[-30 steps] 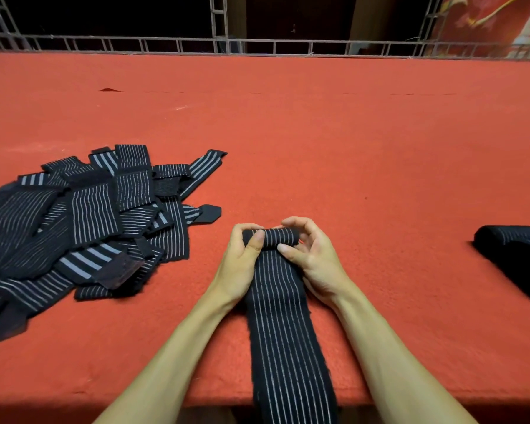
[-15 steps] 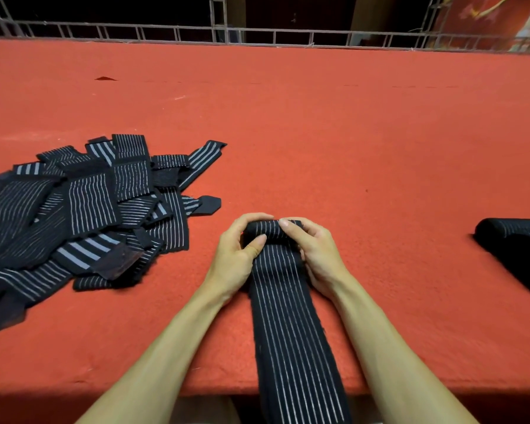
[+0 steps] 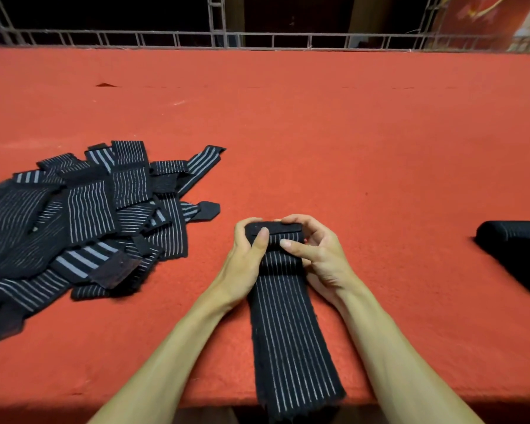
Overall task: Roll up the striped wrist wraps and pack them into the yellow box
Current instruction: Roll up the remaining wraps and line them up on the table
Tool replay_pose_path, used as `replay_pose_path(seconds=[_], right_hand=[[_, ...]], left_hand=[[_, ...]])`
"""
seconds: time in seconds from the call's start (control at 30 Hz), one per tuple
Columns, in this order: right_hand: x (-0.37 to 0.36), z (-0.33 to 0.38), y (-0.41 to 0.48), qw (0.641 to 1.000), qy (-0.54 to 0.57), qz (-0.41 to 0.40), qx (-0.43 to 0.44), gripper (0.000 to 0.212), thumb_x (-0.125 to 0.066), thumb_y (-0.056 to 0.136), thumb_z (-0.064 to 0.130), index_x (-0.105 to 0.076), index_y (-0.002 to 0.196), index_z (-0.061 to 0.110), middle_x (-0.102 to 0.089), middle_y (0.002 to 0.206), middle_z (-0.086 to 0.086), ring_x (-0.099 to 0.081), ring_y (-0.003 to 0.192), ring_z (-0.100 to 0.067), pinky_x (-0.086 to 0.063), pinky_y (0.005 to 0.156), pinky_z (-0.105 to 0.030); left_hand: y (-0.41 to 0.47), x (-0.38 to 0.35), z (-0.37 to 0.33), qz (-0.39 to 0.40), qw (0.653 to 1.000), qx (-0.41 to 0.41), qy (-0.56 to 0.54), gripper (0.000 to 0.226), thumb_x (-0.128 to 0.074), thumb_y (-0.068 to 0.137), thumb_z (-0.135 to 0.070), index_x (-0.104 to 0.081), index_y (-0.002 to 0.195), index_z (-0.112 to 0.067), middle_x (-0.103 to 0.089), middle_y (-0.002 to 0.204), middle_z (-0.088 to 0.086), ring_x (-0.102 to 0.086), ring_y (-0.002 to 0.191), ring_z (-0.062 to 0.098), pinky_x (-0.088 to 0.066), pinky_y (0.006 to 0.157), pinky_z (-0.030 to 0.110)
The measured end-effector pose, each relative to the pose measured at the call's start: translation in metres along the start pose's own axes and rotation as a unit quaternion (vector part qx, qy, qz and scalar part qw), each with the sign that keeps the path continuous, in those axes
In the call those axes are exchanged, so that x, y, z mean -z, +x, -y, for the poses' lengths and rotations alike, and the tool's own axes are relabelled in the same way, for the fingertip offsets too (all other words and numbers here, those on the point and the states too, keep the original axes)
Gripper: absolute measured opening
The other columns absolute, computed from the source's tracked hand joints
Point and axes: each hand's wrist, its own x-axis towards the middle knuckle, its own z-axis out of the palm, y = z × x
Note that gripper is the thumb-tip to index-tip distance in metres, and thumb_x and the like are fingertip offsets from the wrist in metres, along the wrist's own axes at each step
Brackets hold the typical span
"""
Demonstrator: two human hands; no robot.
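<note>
Two bare forearms come in from the bottom edge and meet over a striped wrist wrap point(image 3: 291, 332) on a red felt-covered desk point(image 3: 349, 142). The left hand point(image 3: 245, 258) and right hand point(image 3: 323, 258) face each other, wrists low on the desk and palms turned inward, and hold the wrap's rolled end point(image 3: 274, 232) between them.

The left hand's fingers point(image 3: 241, 228) curl round the far left side of the roll, with the thumb lying up along its near face. The right hand's fingers arch over the top of the roll from the right. Its thumb points left and presses on the striped near face, just beside the left thumb. Both hands grip the roll closely, and no gap shows between skin and fabric.

From under the thumbs, the unrolled part of the wrap runs flat toward the person, between the two wrists and forearms. It is black with thin pale lengthwise stripes. Its tail hangs over the near edge of the desk.

A loose pile of wraps point(image 3: 83, 215) lies flat and overlapping, well apart to the left of the left fingers and a little beyond them. Some rolled wraps point(image 3: 514, 249), dark and bundled close together, sit far out to the right of the right fingers at the edge of view. A metal railing point(image 3: 257, 38) lines the desk's far edge, well beyond the fingertips, with darkness behind it.
</note>
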Motion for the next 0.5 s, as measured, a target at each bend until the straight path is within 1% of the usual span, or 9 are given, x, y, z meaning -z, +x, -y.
replay_pose_path(seconds=[0.07, 0.1, 0.2, 0.27, 0.37, 0.43, 0.5], right_hand=[[0.0, -0.002, 0.002, 1.0, -0.007, 0.006, 0.002, 0.043, -0.07, 0.07, -0.001, -0.06, 0.111, 0.006, -0.067, 0.105, -0.009, -0.065, 0.093, -0.019, -0.056, 0.078, -0.031], [-0.002, -0.003, 0.001, 1.0, -0.014, 0.004, 0.004, 0.045, -0.07, 0.07, 0.001, -0.059, 0.114, 0.004, -0.068, 0.104, -0.008, -0.065, 0.093, -0.018, -0.056, 0.08, -0.03], [-0.009, -0.004, -0.001, 1.0, -0.02, -0.003, 0.003, 0.046, -0.068, 0.078, 0.013, -0.056, 0.12, -0.003, -0.066, 0.105, -0.01, -0.063, 0.096, -0.019, -0.054, 0.084, -0.03], [-0.012, -0.005, -0.001, 1.0, -0.011, -0.013, -0.012, 0.044, -0.063, 0.086, 0.023, -0.056, 0.118, -0.006, -0.065, 0.108, -0.016, -0.062, 0.099, -0.025, -0.051, 0.088, -0.037], [-0.014, -0.007, 0.001, 0.999, -0.028, -0.036, -0.027, 0.041, -0.061, 0.089, 0.035, -0.063, 0.11, 0.0, -0.066, 0.106, -0.02, -0.062, 0.098, -0.03, -0.047, 0.094, -0.049], [-0.015, -0.007, 0.001, 0.998, -0.042, -0.046, -0.03, 0.039, -0.063, 0.089, 0.038, -0.065, 0.106, 0.003, -0.067, 0.104, -0.019, -0.062, 0.095, -0.031, -0.047, 0.094, -0.052], [-0.016, -0.006, 0.002, 0.997, -0.051, -0.054, -0.029, 0.038, -0.065, 0.089, 0.032, -0.064, 0.109, 0.0, -0.067, 0.103, -0.018, -0.062, 0.094, -0.029, -0.048, 0.092, -0.049]], left_hand=[[0.001, 0.002, 0.001, -0.03, 0.999, -0.039, -0.023, 0.039, -0.055, 0.082, -0.052, -0.05, 0.111, -0.026, -0.061, 0.103, -0.01, -0.059, 0.091, -0.005, -0.045, 0.081, 0.014], [0.0, 0.004, 0.001, -0.04, 0.997, -0.053, -0.039, 0.039, -0.058, 0.081, -0.047, -0.053, 0.11, -0.022, -0.063, 0.1, -0.009, -0.059, 0.091, -0.001, -0.046, 0.081, 0.016], [-0.002, 0.008, 0.005, -0.045, 0.994, -0.072, -0.07, 0.039, -0.062, 0.079, -0.04, -0.055, 0.11, -0.017, -0.063, 0.102, -0.001, -0.06, 0.095, 0.011, -0.048, 0.085, 0.024], [-0.003, 0.009, 0.003, -0.047, 0.993, -0.078, -0.08, 0.035, -0.065, 0.08, -0.032, -0.055, 0.11, -0.016, -0.063, 0.102, 0.001, -0.06, 0.095, 0.011, -0.048, 0.085, 0.024], [-0.002, 0.008, 0.002, -0.048, 0.992, -0.079, -0.083, 0.032, -0.066, 0.08, -0.024, -0.056, 0.109, -0.015, -0.063, 0.101, -0.001, -0.059, 0.094, 0.009, -0.047, 0.085, 0.023], [-0.002, 0.008, 0.001, -0.046, 0.993, -0.07, -0.086, 0.029, -0.062, 0.08, -0.017, -0.056, 0.108, -0.015, -0.062, 0.098, -0.004, -0.058, 0.092, 0.007, -0.047, 0.084, 0.022], [-0.002, 0.008, -0.001, -0.044, 0.994, -0.065, -0.078, 0.028, -0.06, 0.079, -0.014, -0.057, 0.107, -0.016, -0.063, 0.099, -0.006, -0.058, 0.093, 0.006, -0.047, 0.085, 0.022]])
